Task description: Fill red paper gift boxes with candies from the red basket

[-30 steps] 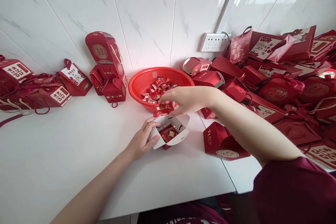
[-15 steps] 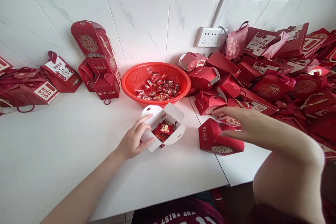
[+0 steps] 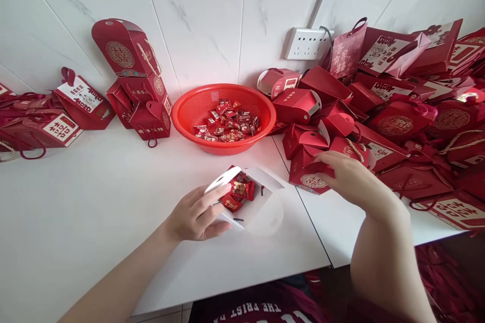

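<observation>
My left hand (image 3: 199, 214) grips a flap of an open candy box (image 3: 261, 207) with a white inside, its thumb low at the left. The box tilts, its mouth facing up and right. Several red wrapped candies (image 3: 242, 187) lie inside it. My right hand (image 3: 344, 174) holds the top right side of a closed red gift box (image 3: 303, 171) with a round gold emblem, at the front of the pile. Its fingers and thumb lie over that box; part of the grip is hidden. Behind the open box, a red plastic basket (image 3: 223, 147) contains many more wrapped candies.
A large heap of red gift boxes (image 3: 394, 123) fills the right side. Stacked boxes (image 3: 129, 55) stand left of the basket, with more boxes (image 3: 56, 128) at far left. A power strip (image 3: 307, 43) sits against the tiled wall. The white table (image 3: 94, 202) ends near my body.
My right hand has shifted the closed red gift box away from me, up against the pile. My left hand has tilted the open candy box, so its candies have slid towards the left side.
</observation>
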`<state>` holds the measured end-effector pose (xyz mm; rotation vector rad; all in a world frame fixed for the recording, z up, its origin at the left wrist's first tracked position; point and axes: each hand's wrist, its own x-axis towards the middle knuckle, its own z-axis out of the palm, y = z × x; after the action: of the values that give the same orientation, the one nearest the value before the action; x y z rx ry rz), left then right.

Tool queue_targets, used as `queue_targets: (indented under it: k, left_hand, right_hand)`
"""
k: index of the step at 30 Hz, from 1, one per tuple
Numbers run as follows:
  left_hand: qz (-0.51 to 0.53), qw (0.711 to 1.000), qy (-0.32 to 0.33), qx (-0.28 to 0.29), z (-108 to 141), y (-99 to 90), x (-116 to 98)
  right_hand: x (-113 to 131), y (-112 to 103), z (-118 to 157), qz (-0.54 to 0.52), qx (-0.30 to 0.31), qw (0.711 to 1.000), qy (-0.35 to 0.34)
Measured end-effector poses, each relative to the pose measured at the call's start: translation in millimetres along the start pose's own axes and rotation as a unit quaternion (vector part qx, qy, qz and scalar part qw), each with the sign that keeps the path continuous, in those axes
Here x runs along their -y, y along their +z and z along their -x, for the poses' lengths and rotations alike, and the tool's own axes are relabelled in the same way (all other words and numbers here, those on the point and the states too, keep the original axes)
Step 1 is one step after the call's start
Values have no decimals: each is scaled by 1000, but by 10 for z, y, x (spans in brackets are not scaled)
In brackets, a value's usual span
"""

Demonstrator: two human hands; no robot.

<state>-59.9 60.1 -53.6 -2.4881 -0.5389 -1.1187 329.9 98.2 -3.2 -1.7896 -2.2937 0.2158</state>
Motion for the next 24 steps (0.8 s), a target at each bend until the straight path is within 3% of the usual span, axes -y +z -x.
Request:
queue_targets:
  k: [4,7,9,11,13,15,18,21,24]
  left_hand:
    - [-6,1000,14,3,-23,-16,-41]
    - [-3,1000,-5,6,18,-3,-26]
    - [9,999,-50,9,46,14,-12]
    - [32,992,-124,14,67,32,3]
    - [65,977,-201,13,89,47,22]
    - [103,965,-242,-8,119,61,46]
    - [150,952,-253,-86,174,94,70]
    - [183,940,-241,-160,213,141,60]
    - [205,935,-222,-187,234,174,24]
  right_hand:
    - [190,-17,-65,-3,-87,995,-43]
    - [434,-46,-83,-58,-191,971,-133]
    - [611,-1,-93,-126,-197,952,-196]
    - [767,127,-105,-201,-174,931,-248]
    - [884,325,-116,-259,-190,903,-286]
    - [961,544,-119,-296,-257,870,-298]
    - [1010,797,-97,-322,-346,835,-281]
    - [1000,885,-71,-351,-318,834,-285]
    - [973,870,-70,-375,-261,841,-290]
